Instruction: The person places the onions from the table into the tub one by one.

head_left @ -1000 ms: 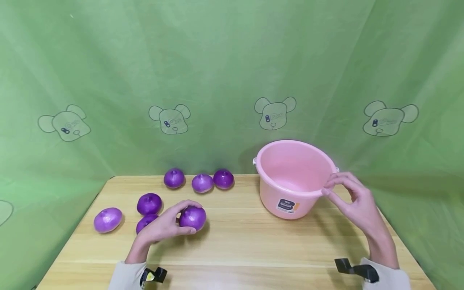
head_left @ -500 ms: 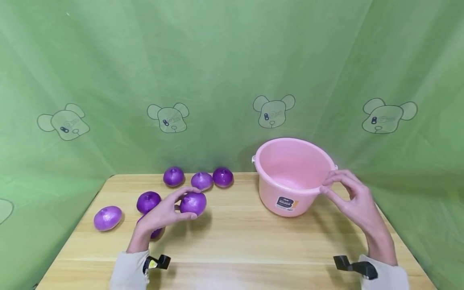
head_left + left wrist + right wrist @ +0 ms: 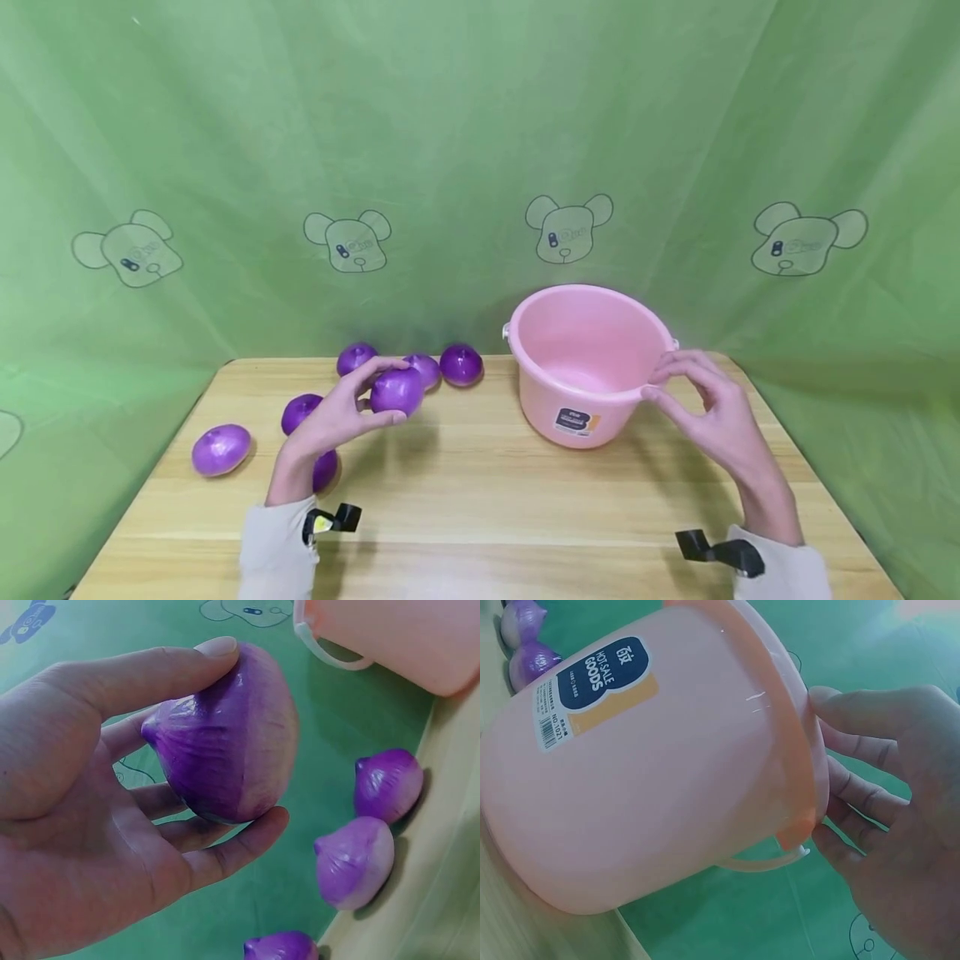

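A purple onion [image 3: 397, 392] is gripped between the thumb and fingers of the left hand [image 3: 333, 421] and held above the counter [image 3: 480, 517]. The pink bucket [image 3: 538, 402], upright on the counter, is pinched at its rim by the right hand [image 3: 708, 408]. Three back onions [image 3: 461, 365] are set along the far edge; three nearer onions [image 3: 221, 450] are scattered around the left wrist.
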Motion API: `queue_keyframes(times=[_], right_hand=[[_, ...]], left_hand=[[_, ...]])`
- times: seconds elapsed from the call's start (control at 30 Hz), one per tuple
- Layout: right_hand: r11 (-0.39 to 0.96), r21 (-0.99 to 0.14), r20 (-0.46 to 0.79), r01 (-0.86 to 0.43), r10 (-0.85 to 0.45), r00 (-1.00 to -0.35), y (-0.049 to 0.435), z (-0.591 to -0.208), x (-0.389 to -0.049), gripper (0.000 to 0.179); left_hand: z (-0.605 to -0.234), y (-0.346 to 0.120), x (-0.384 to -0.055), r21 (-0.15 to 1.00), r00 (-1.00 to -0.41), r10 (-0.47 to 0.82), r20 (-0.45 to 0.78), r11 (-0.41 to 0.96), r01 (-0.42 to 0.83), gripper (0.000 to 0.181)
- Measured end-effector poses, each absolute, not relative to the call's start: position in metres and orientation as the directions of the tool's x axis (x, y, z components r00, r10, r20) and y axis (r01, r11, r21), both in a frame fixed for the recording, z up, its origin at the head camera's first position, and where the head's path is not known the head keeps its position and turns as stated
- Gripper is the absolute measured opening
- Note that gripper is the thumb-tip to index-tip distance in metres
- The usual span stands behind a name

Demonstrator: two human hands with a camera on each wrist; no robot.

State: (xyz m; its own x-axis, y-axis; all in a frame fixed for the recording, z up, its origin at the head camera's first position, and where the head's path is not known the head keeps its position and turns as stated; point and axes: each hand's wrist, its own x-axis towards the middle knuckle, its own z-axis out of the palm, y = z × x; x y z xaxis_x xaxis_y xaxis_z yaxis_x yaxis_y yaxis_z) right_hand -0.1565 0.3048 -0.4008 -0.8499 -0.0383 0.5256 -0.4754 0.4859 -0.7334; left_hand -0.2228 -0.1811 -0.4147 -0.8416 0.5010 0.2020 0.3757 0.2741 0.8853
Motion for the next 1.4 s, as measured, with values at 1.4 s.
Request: queue_keyframes(times=[1.4], right_hand=[[0.522,-0.723,0.510,-0.453,-0.039,-0.859,0.293,-0.401,-0.159,0.027]], left_hand=[[-0.408,-0.129,-0.226,0.876,-0.858,0.177,0.483,-0.108,0.470,0.072]])
